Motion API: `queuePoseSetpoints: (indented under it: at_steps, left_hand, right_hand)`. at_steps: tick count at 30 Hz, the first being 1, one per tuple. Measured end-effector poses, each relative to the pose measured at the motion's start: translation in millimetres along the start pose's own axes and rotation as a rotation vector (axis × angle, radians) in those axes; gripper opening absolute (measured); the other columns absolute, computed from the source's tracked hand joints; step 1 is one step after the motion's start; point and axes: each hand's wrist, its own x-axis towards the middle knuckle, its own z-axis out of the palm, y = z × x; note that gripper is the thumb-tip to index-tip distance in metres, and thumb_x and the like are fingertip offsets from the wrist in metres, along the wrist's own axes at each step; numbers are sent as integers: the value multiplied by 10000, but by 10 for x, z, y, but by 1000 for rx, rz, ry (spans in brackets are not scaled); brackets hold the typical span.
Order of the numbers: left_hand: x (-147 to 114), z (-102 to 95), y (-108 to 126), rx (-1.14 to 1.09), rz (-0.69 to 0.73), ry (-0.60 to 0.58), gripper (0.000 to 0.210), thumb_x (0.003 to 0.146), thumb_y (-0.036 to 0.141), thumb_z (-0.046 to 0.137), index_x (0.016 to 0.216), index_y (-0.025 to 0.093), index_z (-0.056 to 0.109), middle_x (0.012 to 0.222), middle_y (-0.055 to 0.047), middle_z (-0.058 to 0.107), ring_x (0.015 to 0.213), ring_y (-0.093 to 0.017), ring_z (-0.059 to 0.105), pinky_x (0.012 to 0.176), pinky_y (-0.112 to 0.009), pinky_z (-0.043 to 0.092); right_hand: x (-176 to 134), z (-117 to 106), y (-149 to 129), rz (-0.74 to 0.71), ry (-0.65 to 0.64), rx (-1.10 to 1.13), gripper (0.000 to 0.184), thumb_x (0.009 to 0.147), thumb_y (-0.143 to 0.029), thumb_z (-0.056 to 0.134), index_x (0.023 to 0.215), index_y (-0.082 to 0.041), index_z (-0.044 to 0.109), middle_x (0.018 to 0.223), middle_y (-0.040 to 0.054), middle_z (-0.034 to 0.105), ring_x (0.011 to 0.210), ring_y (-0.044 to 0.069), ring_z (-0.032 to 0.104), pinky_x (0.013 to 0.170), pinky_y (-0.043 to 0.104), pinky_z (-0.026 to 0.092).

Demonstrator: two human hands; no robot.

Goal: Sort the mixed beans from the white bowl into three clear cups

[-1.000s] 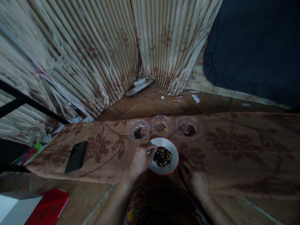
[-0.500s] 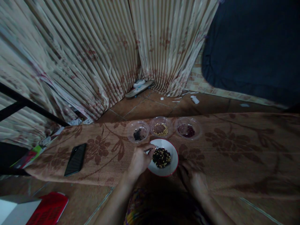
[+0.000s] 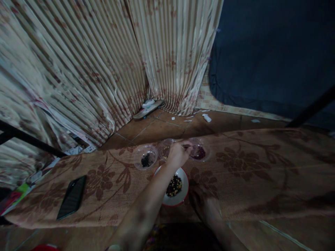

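My left hand [image 3: 179, 153] reaches over the white bowl [image 3: 185, 190] to the right-hand clear plastic bowl [image 3: 206, 153], which holds small dark red beans [image 3: 199, 152]. Its fingers are pinched on a thin tool [image 3: 186, 146] that looks like tweezers; the tip cannot be made out. Inside the red-rimmed white bowl lies a mix of dark and yellow beans [image 3: 174, 185], partly behind my left forearm. My right hand [image 3: 206, 202] rests on the cloth just right of that bowl, its fingers blurred in shadow.
A clear bowl of black beans [image 3: 146, 158] stands at the left of the row. The middle clear bowl [image 3: 163, 144], with yellow beans, is partly covered by my hand. A phone [image 3: 72, 197] lies on the patterned cloth [image 3: 104, 205]. Curtains [image 3: 167, 62] hang behind.
My left hand has moved from the white bowl's left rim, up and right, to the clear bowl of red beans. My right hand stays beside the white bowl. The view has shifted slightly.
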Motion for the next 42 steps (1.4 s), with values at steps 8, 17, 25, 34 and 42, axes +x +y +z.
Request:
queuePoseSetpoints:
  at_steps: [8,17,25,34,42]
  left_hand:
    - [-427,-378,-152,-216,-108,70,77,801,186,703,845,194,765,899,-35,764,816,-160,709,775,-260,568]
    - [-1318,-891,-230,-229,-316,164,108,782,269,739,839,181,762,861,-55,769,786,-180,710,709,-261,582]
    - [-1424,-688,-387,-101,-352,108,127,820,161,647,861,210,756,889,-20,773,807,-162,726,746,-234,584]
    - [-1417,-634,-408,-27,-331,114,127,821,153,661,882,212,754,921,-21,774,830,-157,727,793,-238,570]
    - [-1418,-620,-429,-21,-339,116,117,826,153,651,864,206,748,910,-22,772,820,-156,724,811,-246,572]
  right_hand:
    - [-3,-38,-7,-16,4,28,222,955,-210,462,959,-231,682,945,47,698,809,179,652,737,285,470]
    - [-35,-15,50,-54,-25,-43,262,989,-306,430,938,-215,671,935,53,694,808,184,649,743,294,461]
    - [-49,-7,37,-9,-20,-39,307,991,-353,417,940,-214,686,940,60,705,825,192,660,762,308,481]
    - [-26,-42,10,-28,-24,-70,348,1002,-364,391,910,-208,688,917,69,691,823,190,650,762,301,482]
    - [-21,-56,-9,-20,-26,-55,335,999,-355,395,933,-217,693,935,68,692,824,185,650,761,297,484]
